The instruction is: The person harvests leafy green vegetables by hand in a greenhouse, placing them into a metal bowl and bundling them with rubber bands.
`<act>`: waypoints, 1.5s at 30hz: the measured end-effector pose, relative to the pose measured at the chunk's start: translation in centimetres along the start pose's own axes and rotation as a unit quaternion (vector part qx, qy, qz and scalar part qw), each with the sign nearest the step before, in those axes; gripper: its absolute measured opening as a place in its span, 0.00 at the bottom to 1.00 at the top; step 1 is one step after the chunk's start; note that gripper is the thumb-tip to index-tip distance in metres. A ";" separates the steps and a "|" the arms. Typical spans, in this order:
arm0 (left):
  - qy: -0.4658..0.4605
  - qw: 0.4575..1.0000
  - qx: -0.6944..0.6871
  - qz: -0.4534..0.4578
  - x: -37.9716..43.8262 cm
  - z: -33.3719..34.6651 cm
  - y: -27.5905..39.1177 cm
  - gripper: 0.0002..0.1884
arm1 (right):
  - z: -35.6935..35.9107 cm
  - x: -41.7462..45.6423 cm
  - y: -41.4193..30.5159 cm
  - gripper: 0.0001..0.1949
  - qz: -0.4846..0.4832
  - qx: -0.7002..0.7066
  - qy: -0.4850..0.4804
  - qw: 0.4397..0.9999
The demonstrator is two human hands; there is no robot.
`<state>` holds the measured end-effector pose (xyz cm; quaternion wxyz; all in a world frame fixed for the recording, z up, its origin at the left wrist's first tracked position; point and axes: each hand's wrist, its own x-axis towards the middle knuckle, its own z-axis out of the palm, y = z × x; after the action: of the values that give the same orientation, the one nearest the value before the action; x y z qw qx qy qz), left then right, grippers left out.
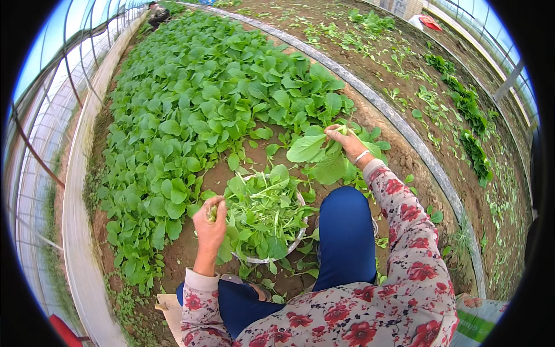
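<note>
My right hand [349,145] grips leafy green plants [307,148] by their stems, over the bed's near right edge. Broad leaves hang to the left and below the fingers. To the left, my left hand [209,223] is curled round a small bunch of pale green stems [212,213]; most of it is hidden by the fingers. Between my hands a round, pale basin [259,260] stands on the soil, heaped with loose picked greens [266,217]. My left hand is beside the basin's left rim.
Dense leafy greens [195,99] fill the bed ahead. A grey strip [390,110] curves along its right side, a white plastic wall [82,195] along its left. Darker leafy bunches [472,110] lie in a row at right. Another person [158,15] crouches at the far left end.
</note>
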<state>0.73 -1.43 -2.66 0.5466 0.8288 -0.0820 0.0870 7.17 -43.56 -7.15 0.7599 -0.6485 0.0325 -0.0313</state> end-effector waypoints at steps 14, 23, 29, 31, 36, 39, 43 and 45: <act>-0.014 0.983 0.159 -0.093 0.3 1.1 3.8 0.44 | 26.5 -2.5 -0.3 0.12 0.103 0.200 -0.232 0.946; -0.178 0.950 0.251 -0.058 0.5 2.0 3.4 0.17 | 24.1 0.7 -1.7 0.06 0.088 0.304 -0.082 0.945; -0.191 0.937 0.287 -0.059 2.3 2.2 4.4 0.13 | 23.5 1.5 -3.1 0.08 0.011 0.179 0.011 0.984; -0.216 0.920 0.323 -0.053 2.5 1.8 4.9 0.13 | 20.7 3.5 -3.1 0.10 0.039 0.328 0.012 0.944; -0.164 0.942 0.277 -0.093 2.3 0.6 2.8 0.16 | 16.0 5.8 -1.7 0.10 0.158 0.182 -0.056 0.969; -0.135 0.974 0.118 -0.136 2.8 -0.7 0.6 0.16 | 17.3 4.2 -0.2 0.12 0.140 0.000 -0.213 0.967; -0.094 0.989 -0.025 -0.115 2.4 -1.0 1.0 0.14 | 21.3 1.8 0.0 0.20 0.031 -0.056 -0.381 0.922; -0.101 0.985 -0.019 -0.142 2.4 -0.9 2.4 0.13 | 22.9 0.2 0.1 0.23 0.044 0.016 -0.393 0.918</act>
<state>2.49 -1.62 0.43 0.5583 0.8259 -0.0202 -0.0769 9.39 -21.06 -3.66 0.7222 -0.5941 -0.2412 0.2593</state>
